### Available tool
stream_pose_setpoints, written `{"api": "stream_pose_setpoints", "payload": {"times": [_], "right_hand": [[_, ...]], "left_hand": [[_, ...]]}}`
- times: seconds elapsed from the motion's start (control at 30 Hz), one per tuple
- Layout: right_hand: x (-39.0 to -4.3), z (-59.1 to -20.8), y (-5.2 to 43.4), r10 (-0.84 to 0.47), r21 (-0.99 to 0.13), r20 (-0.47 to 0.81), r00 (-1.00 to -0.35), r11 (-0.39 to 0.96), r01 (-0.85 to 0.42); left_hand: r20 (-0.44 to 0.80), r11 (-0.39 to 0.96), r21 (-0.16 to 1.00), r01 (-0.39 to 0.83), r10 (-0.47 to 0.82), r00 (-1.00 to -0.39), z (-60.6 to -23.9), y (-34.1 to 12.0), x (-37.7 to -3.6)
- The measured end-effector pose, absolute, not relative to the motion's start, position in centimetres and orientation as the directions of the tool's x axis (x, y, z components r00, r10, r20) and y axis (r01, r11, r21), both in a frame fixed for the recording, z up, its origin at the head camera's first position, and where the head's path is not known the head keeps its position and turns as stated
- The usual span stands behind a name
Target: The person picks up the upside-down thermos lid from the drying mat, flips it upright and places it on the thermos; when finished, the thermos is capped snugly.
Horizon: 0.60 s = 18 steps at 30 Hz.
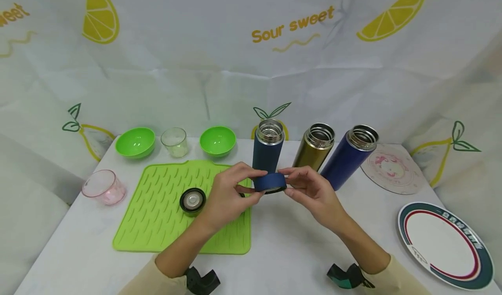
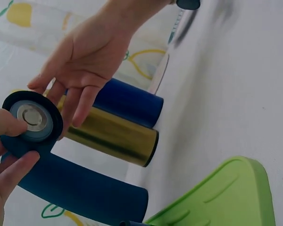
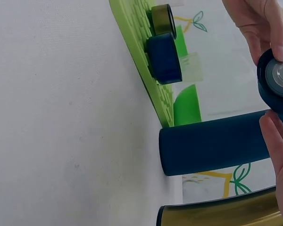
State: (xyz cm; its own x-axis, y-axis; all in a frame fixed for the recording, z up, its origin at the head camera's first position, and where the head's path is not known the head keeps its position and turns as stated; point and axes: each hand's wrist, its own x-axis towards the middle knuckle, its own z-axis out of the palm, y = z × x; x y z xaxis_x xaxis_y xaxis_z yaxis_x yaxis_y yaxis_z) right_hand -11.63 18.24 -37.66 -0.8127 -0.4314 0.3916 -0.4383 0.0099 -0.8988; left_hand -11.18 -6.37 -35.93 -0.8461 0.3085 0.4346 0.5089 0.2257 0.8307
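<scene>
A dark blue bottle lid is held up between both hands, its silver-centred underside turned to the wrist cameras. My left hand pinches it with thumb and fingers. My right hand holds its right edge with thumb and index fingertips, the other fingers loosely bent. Just behind stands an uncapped dark teal-blue bottle; right of it are an uncapped gold bottle and an uncapped royal blue bottle. A gold-sided lid and another blue lid rest on the green mat.
Two green bowls flank a clear glass at the back left. A pink glass stands left of the mat. To the right lie a round pink-patterned coaster and an oval plate. A patterned white cloth hangs behind.
</scene>
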Motion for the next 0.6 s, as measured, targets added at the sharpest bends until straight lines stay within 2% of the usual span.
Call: {"api": "stream_pose_setpoints", "payload": {"times": [0.23, 0.43, 0.6], "right_hand": [[-11.88, -37.75, 18.26, -0.471, -0.914, 0.352, -0.809, 0.015, -0.406], [-11.97, -37.97, 18.01, -0.469, -0.875, 0.44, -0.766, -0.03, -0.484], [-11.87, -37.92, 18.25, -0.44, -0.857, 0.471, -0.765, -0.019, -0.516]], "left_hand": [[0.485, 0.242, 0.79, 0.564, 0.317, -0.815, -35.89, -6.37, -11.03], [0.519, 0.254, 0.754, 0.606, 0.336, -0.786, -36.09, -6.2, -11.2], [0.458, 0.249, 0.797, 0.55, 0.344, -0.819, -35.9, -6.21, -11.22]]}}
